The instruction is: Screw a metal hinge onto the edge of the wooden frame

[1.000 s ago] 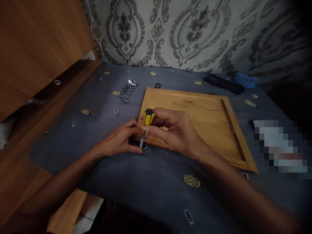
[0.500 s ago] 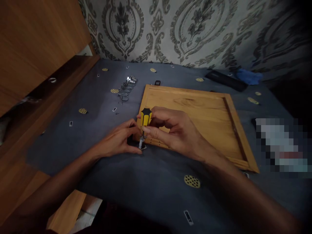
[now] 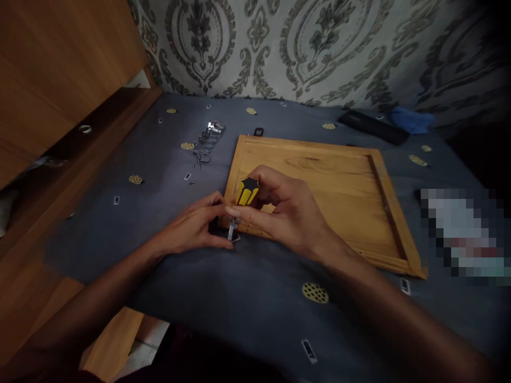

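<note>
My right hand (image 3: 285, 210) is closed on a screwdriver with a yellow and black handle (image 3: 248, 192), which leans a little to the right. Below it, a small silver metal latch (image 3: 232, 229) sits at the near left corner of a shallow wooden frame-like tray (image 3: 319, 183). Fingers and thumb of my left hand (image 3: 197, 223) curve around that corner and pinch the latch, the thumb tip at its lower end. The screwdriver's tip and the contact point are partly hidden by my right thumb.
Several metal latches (image 3: 211, 135) lie piled beyond my left hand, with small screws (image 3: 192, 182) closer by. A black case (image 3: 373, 127) and a blue cloth (image 3: 413, 120) rest at the back right. A pixelated item (image 3: 459, 229) lies right. Wooden furniture (image 3: 59, 74) stands left.
The screwdriver handle has tipped to the right, and my right fingers have shifted around it. My left hand stays at the latch. The view has moved slightly.
</note>
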Demonstrator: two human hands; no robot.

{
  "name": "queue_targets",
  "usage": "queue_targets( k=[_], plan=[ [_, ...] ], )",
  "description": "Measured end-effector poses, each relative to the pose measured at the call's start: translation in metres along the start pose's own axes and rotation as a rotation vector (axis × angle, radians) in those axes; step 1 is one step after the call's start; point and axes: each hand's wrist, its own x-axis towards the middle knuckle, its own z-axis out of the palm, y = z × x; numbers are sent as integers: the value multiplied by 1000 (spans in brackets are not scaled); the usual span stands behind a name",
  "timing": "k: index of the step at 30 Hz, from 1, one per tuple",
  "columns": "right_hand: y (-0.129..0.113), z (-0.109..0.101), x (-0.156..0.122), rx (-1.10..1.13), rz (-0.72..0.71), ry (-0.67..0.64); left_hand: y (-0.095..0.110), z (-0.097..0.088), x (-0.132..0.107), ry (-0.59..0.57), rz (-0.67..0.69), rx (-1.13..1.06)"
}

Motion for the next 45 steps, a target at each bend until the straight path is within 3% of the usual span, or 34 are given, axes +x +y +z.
queue_targets(
  k=[6,10,15,18,27,45],
  plan=[
    [-7,-8,3,-39,-54,-140,-3,1,0,-9,19,-31],
    [-5,-1,1,-95,-88,-7,-3,1,0,-13,8,-3],
    [-9,2,0,9,-34,215,0,0,0,-11,-10,-20],
    [-10,-1,1,7,-24,276,2,-2,0,-24,-24,-13],
    [5,0,0,-113,-53,203,3,-4,0,-41,-39,-32],
    [9,0,0,-211,-89,144,0,-2,1,-27,-28,-36]
  ],
)
